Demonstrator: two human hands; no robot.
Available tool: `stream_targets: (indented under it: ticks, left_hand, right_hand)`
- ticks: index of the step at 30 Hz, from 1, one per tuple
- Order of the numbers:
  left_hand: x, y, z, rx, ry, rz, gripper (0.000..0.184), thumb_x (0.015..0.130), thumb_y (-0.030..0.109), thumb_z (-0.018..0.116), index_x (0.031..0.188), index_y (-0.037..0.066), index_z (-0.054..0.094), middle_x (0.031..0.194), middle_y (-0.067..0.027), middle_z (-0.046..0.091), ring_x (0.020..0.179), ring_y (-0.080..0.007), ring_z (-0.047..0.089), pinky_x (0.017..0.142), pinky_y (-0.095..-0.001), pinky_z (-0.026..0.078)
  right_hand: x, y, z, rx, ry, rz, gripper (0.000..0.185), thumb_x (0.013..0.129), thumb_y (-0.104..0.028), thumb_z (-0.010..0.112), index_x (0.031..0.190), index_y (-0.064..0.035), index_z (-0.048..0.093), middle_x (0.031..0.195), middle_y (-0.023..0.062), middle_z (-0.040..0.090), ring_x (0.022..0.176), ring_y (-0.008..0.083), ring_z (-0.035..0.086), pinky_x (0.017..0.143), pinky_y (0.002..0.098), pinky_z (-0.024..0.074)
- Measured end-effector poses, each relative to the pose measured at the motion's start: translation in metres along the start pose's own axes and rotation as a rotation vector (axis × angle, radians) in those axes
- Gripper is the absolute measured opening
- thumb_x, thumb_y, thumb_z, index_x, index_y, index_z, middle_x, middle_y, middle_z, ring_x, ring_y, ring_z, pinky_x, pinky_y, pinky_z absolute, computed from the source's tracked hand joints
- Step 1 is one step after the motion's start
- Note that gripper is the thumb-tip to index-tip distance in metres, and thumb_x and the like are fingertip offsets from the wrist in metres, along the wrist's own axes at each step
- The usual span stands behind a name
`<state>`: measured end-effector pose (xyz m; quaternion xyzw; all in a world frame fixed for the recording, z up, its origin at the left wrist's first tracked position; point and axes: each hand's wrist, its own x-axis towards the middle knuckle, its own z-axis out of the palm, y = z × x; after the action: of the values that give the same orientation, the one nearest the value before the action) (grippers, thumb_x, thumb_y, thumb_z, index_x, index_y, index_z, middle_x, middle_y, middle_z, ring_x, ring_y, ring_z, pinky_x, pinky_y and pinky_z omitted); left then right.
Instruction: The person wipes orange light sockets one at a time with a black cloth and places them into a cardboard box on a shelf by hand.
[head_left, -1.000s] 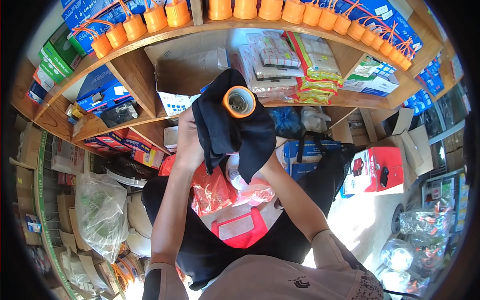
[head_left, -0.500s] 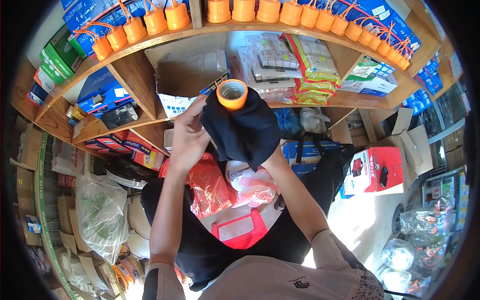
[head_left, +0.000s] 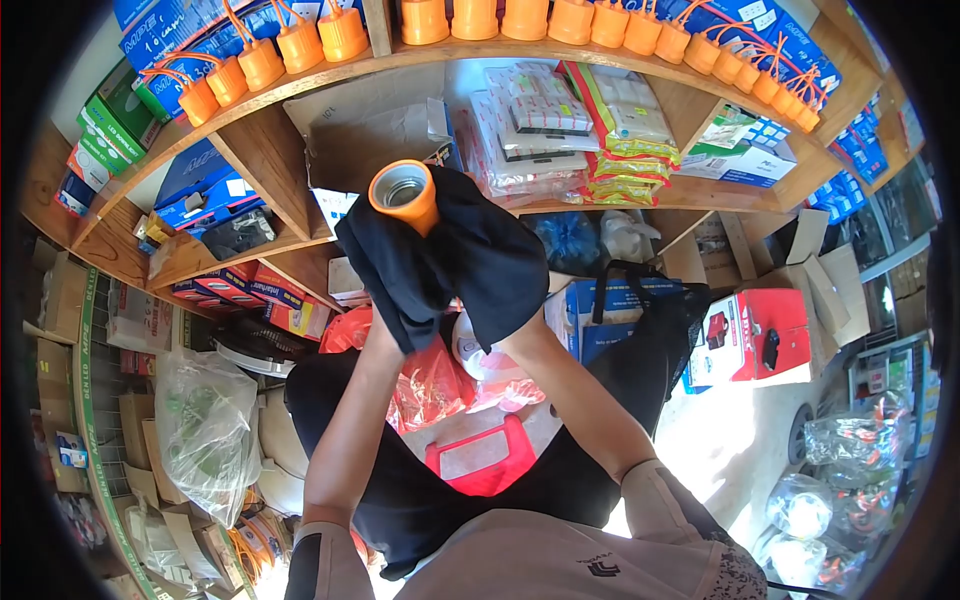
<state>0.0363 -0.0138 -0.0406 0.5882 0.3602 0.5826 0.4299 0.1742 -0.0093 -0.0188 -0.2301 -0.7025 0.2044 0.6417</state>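
Observation:
An orange socket [head_left: 404, 197] with a metal-threaded opening faces up towards the camera, wrapped from below by a black cloth [head_left: 470, 255]. Both of my hands are under the cloth. My left hand [head_left: 385, 335] shows only near the wrist, at the cloth's lower left edge. On the right side, the cloth covers my right hand [head_left: 520, 330] down to the wrist. The fingers of both are hidden.
Similar orange sockets [head_left: 525, 18] line the upper shelf [head_left: 600, 55]. Packaged goods [head_left: 540, 115] sit on the shelf below. Red plastic bags [head_left: 430, 385] and a red stool [head_left: 485, 455] are between the legs. A red and white box [head_left: 755, 338] stands at the right.
The orange socket has moved left and the cloth has spread left with it. My left hand, which showed its fingers beside the cloth, has gone under it.

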Motion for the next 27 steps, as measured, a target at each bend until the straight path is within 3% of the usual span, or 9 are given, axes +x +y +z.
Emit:
stream_targets:
  ticks: [1,4,6,8,9,11,16,24,27]
  left_hand:
    - [0.005,0.01,0.004,0.001,0.0,0.001,0.066,0.094,0.02,0.073,0.147,0.0,0.04,0.146,-0.0153,0.051,0.136,-0.0254,0.05,0.115,-0.0354,0.038]
    - [0.015,0.043,0.023,-1.11,-0.081,-0.141,0.053,0.099,0.019,0.066,0.143,0.0,0.045,0.139,-0.0194,0.055,0.132,-0.0301,0.053,0.114,-0.0369,0.04]
    - [0.013,0.031,0.016,-1.094,-0.055,-0.2,0.046,0.098,0.015,0.063,0.14,0.0,0.05,0.139,-0.0194,0.056,0.13,-0.0273,0.055,0.113,-0.0368,0.041]
    - [0.0,-0.02,-0.013,0.046,-0.026,-0.004,0.043,0.097,0.012,0.062,0.137,0.0,0.053,0.145,-0.0174,0.054,0.131,-0.0248,0.055,0.113,-0.0357,0.041]
    - [-0.007,-0.017,-0.018,0.047,-0.027,-0.005,0.043,0.097,0.012,0.062,0.137,0.0,0.053,0.145,-0.0174,0.054,0.131,-0.0248,0.055,0.113,-0.0357,0.041]
    - [-0.019,-0.004,-0.023,0.827,0.054,0.289,0.046,0.094,0.012,0.067,0.137,0.0,0.054,0.139,-0.0141,0.059,0.127,-0.0207,0.058,0.11,-0.034,0.043]
    - [0.015,0.057,-0.003,-0.161,-0.104,0.215,0.046,0.088,0.012,0.074,0.129,-0.002,0.061,0.125,-0.0108,0.068,0.117,-0.0168,0.063,0.106,-0.0319,0.044]
    - [0.001,0.018,-0.027,0.142,-0.047,0.105,0.039,0.085,0.009,0.077,0.119,-0.003,0.063,0.116,-0.0087,0.07,0.104,-0.0146,0.063,0.095,-0.0323,0.05]
    - [0.018,-0.001,-0.031,-0.14,-0.085,-0.081,0.039,0.092,0.013,0.071,0.126,-0.002,0.06,0.121,-0.0099,0.068,0.105,-0.0143,0.063,0.096,-0.0317,0.049]
  right_hand:
    - [0.003,-0.002,0.004,0.062,0.025,0.041,0.038,0.088,0.002,0.071,0.125,0.0049,0.064,0.126,0.016,0.069,0.109,0.0239,0.068,0.096,0.0326,0.0519]
    - [0.007,-0.021,0.015,0.211,0.084,0.206,0.035,0.088,0.003,0.071,0.122,0.0056,0.065,0.125,0.0159,0.07,0.108,0.0235,0.068,0.094,0.032,0.0523]
    - [0.006,-0.023,0.016,0.301,0.122,0.332,0.033,0.088,0.003,0.07,0.12,0.006,0.065,0.124,0.016,0.07,0.107,0.0239,0.069,0.094,0.0319,0.0526]
    - [0.004,-0.009,0.009,0.074,0.126,0.105,0.029,0.089,0.003,0.07,0.117,0.005,0.066,0.125,0.0158,0.07,0.108,0.0255,0.069,0.093,0.032,0.053]
    - [-0.002,-0.001,0.006,-0.037,0.106,0.02,0.035,0.088,0.001,0.071,0.123,0.0034,0.063,0.125,0.0152,0.069,0.109,0.0263,0.069,0.095,0.0315,0.0523]
    - [0.011,-0.023,0.007,-0.085,0.044,0.092,0.039,0.088,0.0,0.072,0.125,0.0025,0.062,0.123,0.0154,0.069,0.108,0.0271,0.069,0.094,0.0324,0.0522]
    - [0.01,-0.024,0.007,-0.001,-0.056,0.173,0.047,0.086,-0.007,0.075,0.129,-0.0003,0.059,0.115,0.016,0.069,0.104,0.0305,0.068,0.093,0.0354,0.052]
    - [0.01,-0.022,0.001,-0.212,0.003,-0.026,0.044,0.077,-0.012,0.083,0.116,0.0008,0.067,0.109,0.0125,0.069,0.101,0.0307,0.067,0.092,0.0369,0.0521]
    - [0.0,-0.01,0.007,0.064,0.057,0.152,0.037,0.083,-0.009,0.079,0.116,0.0024,0.067,0.105,0.0088,0.071,0.097,0.0236,0.068,0.089,0.0328,0.0529]
